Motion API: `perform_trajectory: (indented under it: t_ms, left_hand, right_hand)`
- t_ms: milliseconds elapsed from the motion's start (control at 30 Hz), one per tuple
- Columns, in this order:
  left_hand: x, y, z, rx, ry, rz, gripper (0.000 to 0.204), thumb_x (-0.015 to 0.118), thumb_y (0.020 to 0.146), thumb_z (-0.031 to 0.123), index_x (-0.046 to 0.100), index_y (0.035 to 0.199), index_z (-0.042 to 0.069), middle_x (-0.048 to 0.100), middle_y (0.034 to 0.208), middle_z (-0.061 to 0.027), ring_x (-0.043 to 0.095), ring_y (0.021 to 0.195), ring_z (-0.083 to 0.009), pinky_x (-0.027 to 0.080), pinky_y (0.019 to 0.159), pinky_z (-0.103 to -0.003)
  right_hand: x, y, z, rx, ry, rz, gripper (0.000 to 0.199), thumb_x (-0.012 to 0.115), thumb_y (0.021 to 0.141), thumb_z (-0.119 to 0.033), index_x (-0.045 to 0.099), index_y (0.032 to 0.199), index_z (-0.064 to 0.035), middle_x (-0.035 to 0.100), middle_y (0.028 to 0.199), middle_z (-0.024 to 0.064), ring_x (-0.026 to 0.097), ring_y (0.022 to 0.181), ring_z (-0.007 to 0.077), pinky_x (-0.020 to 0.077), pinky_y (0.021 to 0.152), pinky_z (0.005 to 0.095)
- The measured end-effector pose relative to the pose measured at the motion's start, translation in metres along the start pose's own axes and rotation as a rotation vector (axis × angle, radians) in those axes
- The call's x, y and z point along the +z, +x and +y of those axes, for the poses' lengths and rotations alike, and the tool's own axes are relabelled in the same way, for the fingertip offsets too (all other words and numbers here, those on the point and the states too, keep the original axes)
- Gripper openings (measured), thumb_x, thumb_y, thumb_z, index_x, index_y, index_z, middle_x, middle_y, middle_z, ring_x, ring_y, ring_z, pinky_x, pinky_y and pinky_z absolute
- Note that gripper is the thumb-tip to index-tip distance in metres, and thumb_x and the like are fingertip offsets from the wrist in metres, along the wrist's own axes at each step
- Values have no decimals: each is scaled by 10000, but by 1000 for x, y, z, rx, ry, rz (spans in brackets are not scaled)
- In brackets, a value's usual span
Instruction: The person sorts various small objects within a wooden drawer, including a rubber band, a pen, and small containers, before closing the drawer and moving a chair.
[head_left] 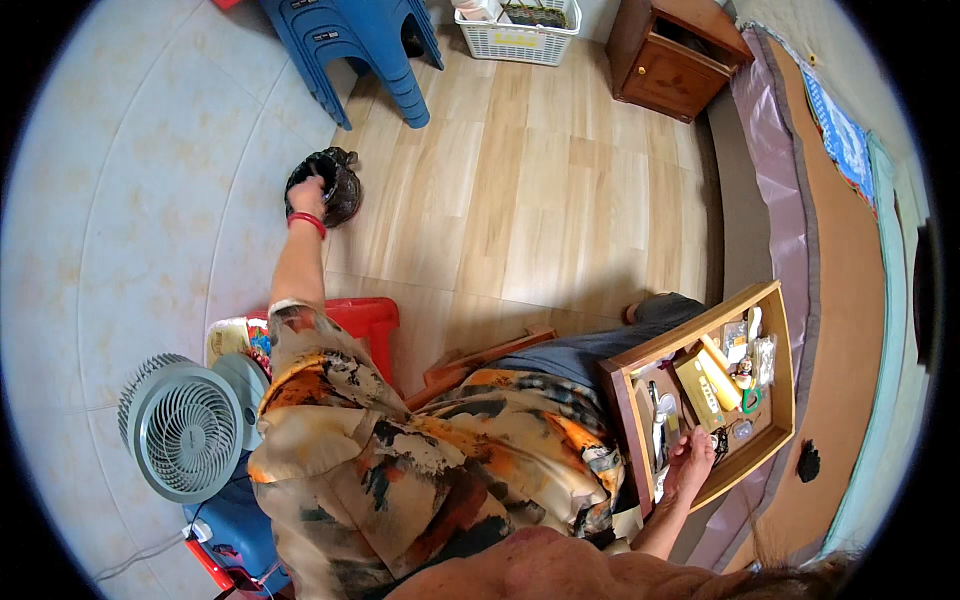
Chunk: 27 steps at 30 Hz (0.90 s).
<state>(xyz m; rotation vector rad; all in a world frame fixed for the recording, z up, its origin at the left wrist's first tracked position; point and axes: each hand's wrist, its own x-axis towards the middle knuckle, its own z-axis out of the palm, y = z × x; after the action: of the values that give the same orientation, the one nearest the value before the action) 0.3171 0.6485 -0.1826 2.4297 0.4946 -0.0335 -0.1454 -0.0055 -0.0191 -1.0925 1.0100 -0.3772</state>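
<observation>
At the left my left hand (308, 196), a red bangle at its wrist, reaches over the mouth of a small bin lined with a black plastic bag (345, 190). Its fingers dip toward the bag, too hidden to read. On my right side a wooden drawer (625, 430) rests by my lap, tilted. My right hand (690, 462) is inside its near part, fingers curled together; what they hold is hidden. Close by lie a yellow box (698, 390), a pale yellow roll-like piece (722, 372), green-handled scissors (751, 401), a small figurine (743, 372) and clear packets (764, 360).
Blue plastic stools (350, 45) stand at the far left, a white basket (518, 42) at the back. A brown wooden cabinet (668, 60) is at the far right, beside a bed (840, 280). Near my left are a red stool (365, 325) and a grey fan (190, 430) with a cord.
</observation>
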Motion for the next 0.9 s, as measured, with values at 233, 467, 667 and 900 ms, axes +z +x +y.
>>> perform_trajectory:
  t_ms: [233,467,667,900]
  left_hand:
    - [-1,6,45,-345,-748,41,188,626,779,206,526,658,103,382,492,7,329,373,-133,242,352,-277]
    - [116,-112,152,-252,-685,-707,178,553,878,221,566,899,45,286,496,60,276,411,-66,257,407,-220]
    - [156,-261,322,318,-474,-1055,237,558,890,263,593,938,34,365,534,65,332,472,-37,286,449,-189]
    - [141,-402,420,898,-368,-1353,187,584,879,186,641,904,10,508,634,45,431,561,-40,349,510,-201]
  right_hand:
    - [-4,-5,5,-99,-54,139,118,569,870,-159,537,784,-84,476,629,-30,422,530,52,312,453,176]
    - [-24,-16,-23,-173,-259,158,149,567,864,-180,541,755,-83,525,652,-2,447,554,74,350,505,208]
    - [-71,-48,-32,-183,-433,373,172,582,876,-169,573,774,-30,569,685,6,489,558,59,394,512,199]
    - [-55,-62,-4,-522,-1433,169,298,635,752,-134,586,1031,-41,551,1097,199,543,991,342,465,826,390]
